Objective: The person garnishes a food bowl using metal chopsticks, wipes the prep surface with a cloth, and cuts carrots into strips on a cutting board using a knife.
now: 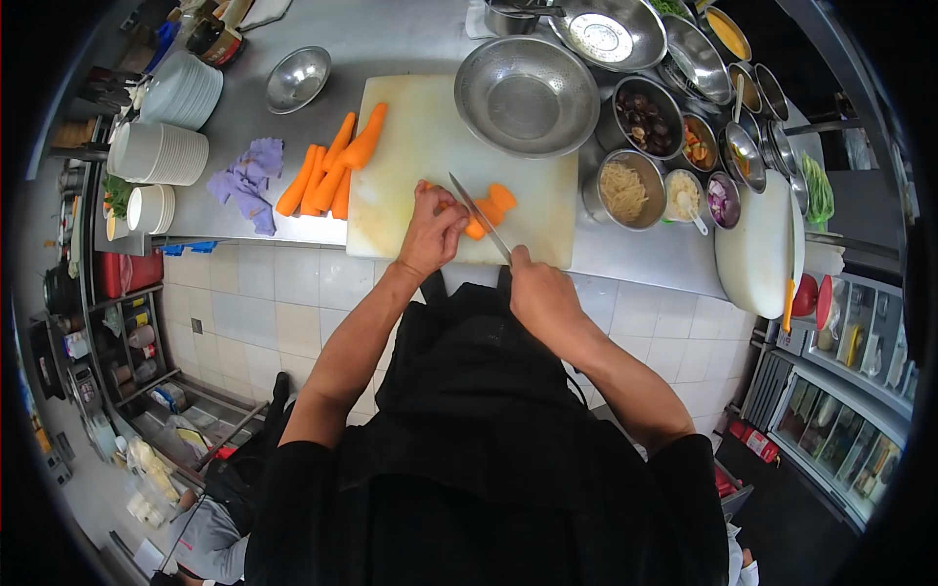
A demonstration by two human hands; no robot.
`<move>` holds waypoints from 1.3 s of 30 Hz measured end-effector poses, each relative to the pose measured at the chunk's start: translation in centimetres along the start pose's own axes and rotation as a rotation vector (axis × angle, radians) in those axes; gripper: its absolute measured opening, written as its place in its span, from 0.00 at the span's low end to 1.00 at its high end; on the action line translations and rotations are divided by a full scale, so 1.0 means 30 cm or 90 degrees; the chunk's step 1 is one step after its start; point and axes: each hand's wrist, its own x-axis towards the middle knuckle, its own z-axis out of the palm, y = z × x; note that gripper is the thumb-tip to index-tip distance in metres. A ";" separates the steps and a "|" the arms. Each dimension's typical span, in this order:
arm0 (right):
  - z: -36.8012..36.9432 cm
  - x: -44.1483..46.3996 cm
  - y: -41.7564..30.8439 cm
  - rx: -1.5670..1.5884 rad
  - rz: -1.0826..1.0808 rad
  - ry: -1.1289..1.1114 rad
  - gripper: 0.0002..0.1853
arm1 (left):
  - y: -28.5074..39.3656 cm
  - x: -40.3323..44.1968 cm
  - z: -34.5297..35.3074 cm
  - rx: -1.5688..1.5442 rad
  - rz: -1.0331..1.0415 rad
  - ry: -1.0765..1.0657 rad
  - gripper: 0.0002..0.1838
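The carrot (475, 229) being cut lies on the white cutting board (410, 122), toward the board's near edge and right of its middle. Much of it is hidden beneath the left hand (435, 227), whose fingers are bent and drawn together, pressing it down; where the thumb sits is hard to make out. The knife (481, 217) slants across the carrot, its tip toward the board's far edge. Its handle is mostly covered by the right hand (542, 293), the fingers closed around it; their tips cannot be seen. Cut orange pieces (500, 198) lie just right of the blade, overlapping so that their number is unclear.

Whole carrots (322, 186) lie together at the board's left edge, partly on the board and partly on the bench (391, 34), some half hidden under others. A wide metal basin (528, 103) covers the board's far right corner. Left of the carrots, a crumpled purple cloth (249, 183) lies near the bench's front edge, and a small metal bowl (298, 80) sits farther back. Stacked white dishes (161, 151) stand at the bench's left end. Beyond the board's right edge, a pot of pale shreds (625, 190) stands beside a pot of dark pieces (645, 119), whose contents are hard to identify. At lower left, another person's grey sleeve (208, 539) is partly cut off.
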 end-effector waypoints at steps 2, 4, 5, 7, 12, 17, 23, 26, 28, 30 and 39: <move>-0.031 -0.039 -0.012 0.005 0.012 -0.027 0.09 | -0.001 0.002 0.001 -0.003 0.003 0.001 0.04; -0.043 -0.057 -0.017 -0.002 0.023 -0.057 0.08 | -0.003 0.004 -0.001 -0.012 0.007 0.002 0.04; -0.042 -0.054 -0.018 0.002 0.021 -0.052 0.08 | -0.002 0.004 -0.001 -0.013 0.008 0.003 0.04; -0.036 -0.040 -0.020 0.009 0.016 -0.045 0.08 | -0.002 0.001 -0.002 -0.013 0.006 0.007 0.04; 0.116 0.083 0.013 0.006 -0.009 0.022 0.08 | 0.003 0.005 -0.006 -0.011 0.001 0.003 0.04; 0.100 0.076 0.016 0.005 0.015 0.024 0.09 | -0.007 0.004 0.001 -0.011 0.005 0.004 0.04; -0.022 -0.037 -0.027 0.017 0.032 -0.031 0.09 | -0.011 0.002 -0.004 -0.012 0.006 0.009 0.04; -0.031 -0.050 -0.034 0.027 0.047 -0.058 0.08 | -0.009 0.004 -0.003 -0.018 0.007 0.013 0.05; -0.016 -0.035 -0.032 0.037 0.038 -0.048 0.09 | -0.010 0.001 -0.005 -0.020 0.005 0.013 0.05; 0.030 0.010 -0.020 0.044 0.017 -0.010 0.10 | -0.013 -0.001 -0.006 -0.011 0.004 0.008 0.05; 0.093 0.070 -0.007 0.023 0.022 0.017 0.10 | -0.022 0.000 -0.009 -0.017 0.013 0.004 0.05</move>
